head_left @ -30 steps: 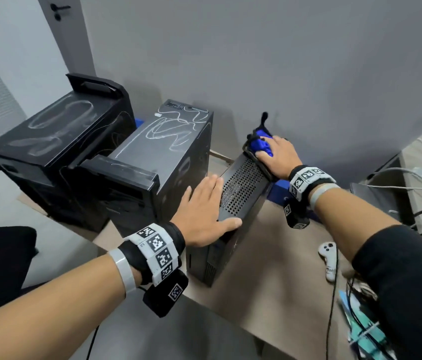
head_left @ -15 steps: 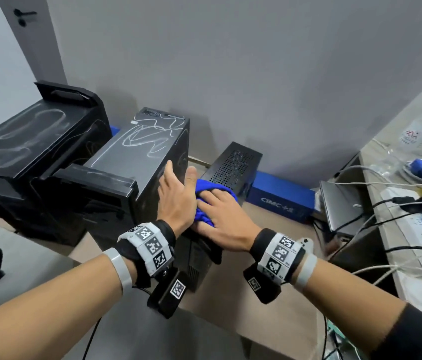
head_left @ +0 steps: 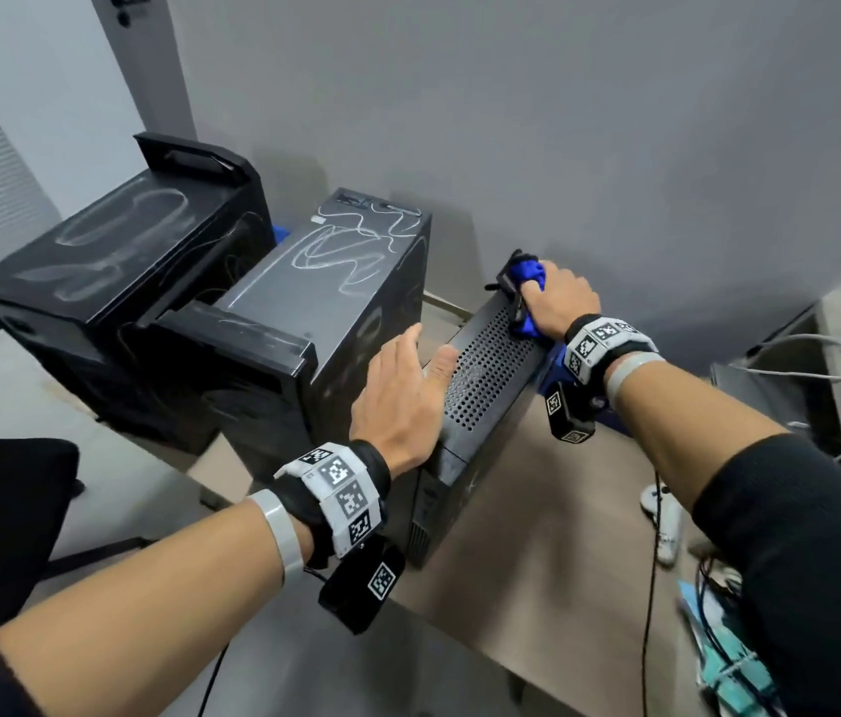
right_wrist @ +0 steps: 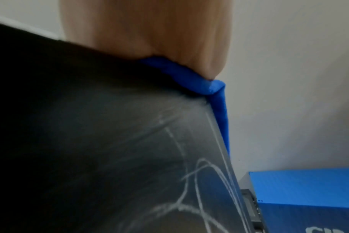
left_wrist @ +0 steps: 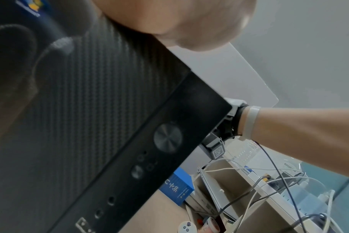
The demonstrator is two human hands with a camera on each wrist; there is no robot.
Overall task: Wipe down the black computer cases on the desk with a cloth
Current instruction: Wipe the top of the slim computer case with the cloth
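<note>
My left hand [head_left: 400, 401] lies flat, fingers straight, on the near end of the small black case [head_left: 485, 385], which stands on the counter [head_left: 537, 535], and steadies it. Farther, at the back end of the perforated top, my right hand [head_left: 558, 302] holds the blue cloth [head_left: 529, 274] bunched under its curled fingers. Beside it to the left stand the middle case [head_left: 335, 282] and the left case [head_left: 113, 256], both with white marks. I think the narrow case can tip or slide if I push too hard, and the cloth may catch on the rear edge.
</note>
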